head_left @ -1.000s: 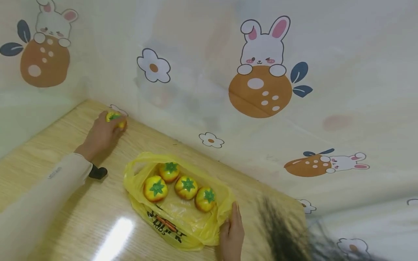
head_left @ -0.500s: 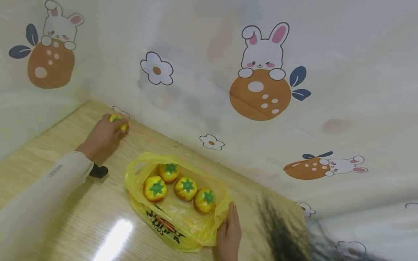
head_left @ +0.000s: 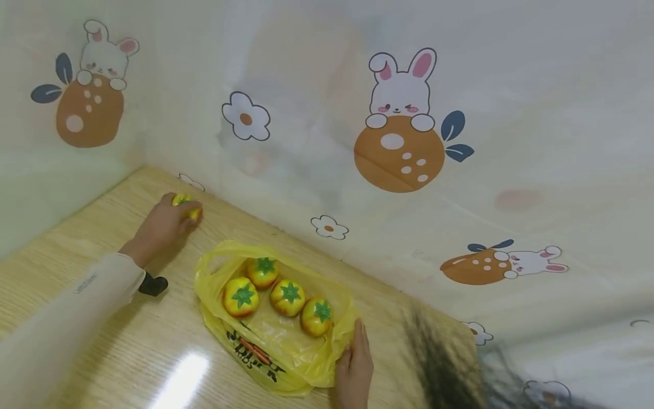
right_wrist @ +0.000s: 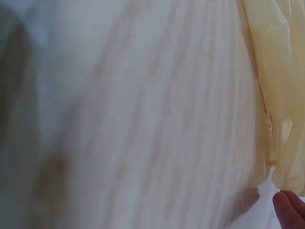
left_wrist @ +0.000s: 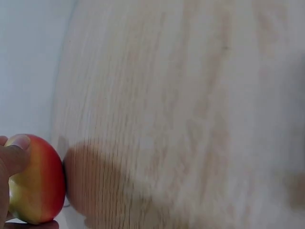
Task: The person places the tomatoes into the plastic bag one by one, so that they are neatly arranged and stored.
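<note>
At the far left of the table, my left hand [head_left: 162, 222] grips a toy persimmon [head_left: 188, 205], yellow and red with a green leafy top. Thumb and fingers lie around its sides in the left wrist view, where the persimmon [left_wrist: 39, 181] shows its red side close to the tabletop. A yellow plastic bag [head_left: 286, 369] with black lettering lies in the middle with its mouth wide open. Several more toy persimmons [head_left: 288, 297] sit inside it. My right hand [head_left: 355, 369] holds the bag's right end between thumb and fingers; the right wrist view shows only its fingertips [right_wrist: 288, 210] at the plastic.
The wooden table [head_left: 174, 318] meets a cloth wall [head_left: 301, 165] printed with rabbits and flowers along its back and left edges. A black strap piece [head_left: 153, 285] hangs at the left sleeve. Blurred dark strands [head_left: 444, 363] cover the lower right.
The head view has tilted up slightly, so the scene sits a little lower. My left hand stays on the persimmon at the table's far left, and my right hand remains at the bag.
</note>
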Available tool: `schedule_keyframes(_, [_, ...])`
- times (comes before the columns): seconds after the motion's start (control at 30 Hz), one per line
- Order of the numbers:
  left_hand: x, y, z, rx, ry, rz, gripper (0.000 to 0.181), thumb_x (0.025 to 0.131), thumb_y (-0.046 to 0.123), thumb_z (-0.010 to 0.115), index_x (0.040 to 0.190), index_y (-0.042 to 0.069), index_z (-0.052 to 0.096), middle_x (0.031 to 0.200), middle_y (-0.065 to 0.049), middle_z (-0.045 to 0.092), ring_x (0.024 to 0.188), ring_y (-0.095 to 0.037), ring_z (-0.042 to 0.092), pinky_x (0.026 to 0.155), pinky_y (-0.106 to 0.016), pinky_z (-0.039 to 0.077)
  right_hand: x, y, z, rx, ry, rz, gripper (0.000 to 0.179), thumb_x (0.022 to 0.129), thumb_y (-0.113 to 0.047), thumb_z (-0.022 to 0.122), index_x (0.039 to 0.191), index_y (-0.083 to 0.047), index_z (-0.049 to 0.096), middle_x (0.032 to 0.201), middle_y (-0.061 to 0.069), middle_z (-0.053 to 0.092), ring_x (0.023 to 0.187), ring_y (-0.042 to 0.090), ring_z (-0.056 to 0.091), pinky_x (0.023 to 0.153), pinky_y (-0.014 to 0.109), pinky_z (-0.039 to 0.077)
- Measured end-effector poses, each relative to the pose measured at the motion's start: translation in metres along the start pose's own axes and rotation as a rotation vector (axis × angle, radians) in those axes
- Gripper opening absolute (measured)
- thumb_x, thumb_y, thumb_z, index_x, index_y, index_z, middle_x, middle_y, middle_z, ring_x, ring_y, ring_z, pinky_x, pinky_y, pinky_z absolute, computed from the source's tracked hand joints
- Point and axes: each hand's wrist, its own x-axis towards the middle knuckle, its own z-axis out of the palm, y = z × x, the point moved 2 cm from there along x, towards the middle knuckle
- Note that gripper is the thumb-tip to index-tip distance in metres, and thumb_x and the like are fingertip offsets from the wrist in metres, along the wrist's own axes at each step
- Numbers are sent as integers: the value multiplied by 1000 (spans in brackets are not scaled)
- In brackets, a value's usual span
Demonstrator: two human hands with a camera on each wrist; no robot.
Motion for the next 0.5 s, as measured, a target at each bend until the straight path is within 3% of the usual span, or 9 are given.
schedule_keyframes(0.23, [-10,-2,2,12,22,20,37,86,11,62,123,5,56,113,-37,53,112,-55,39,80,-65,42,-1,-7,-6,12,18,-47,59,87,10,47,142,-3,32,144,19,36,131,33,37,102,45,34])
schedule_keyframes(0.37, [-19,2,-10,-7,75,38,38,86,11,63,123,5,56,113,-34,54,113,-53,39,77,-67,41,1,-14,-11,28,3,-61,58,88,10,45,142,-1,30,145,20,34,131,34,37,100,45,38])
schedule_keyframes(0.5, [-20,13,-26,-23,154,71,40,85,13,64,124,7,55,119,-37,48,112,-53,41,76,-68,40,2,-17,-16,38,-4,-55,58,89,10,44,143,-2,29,146,20,33,132,34,36,99,46,39])
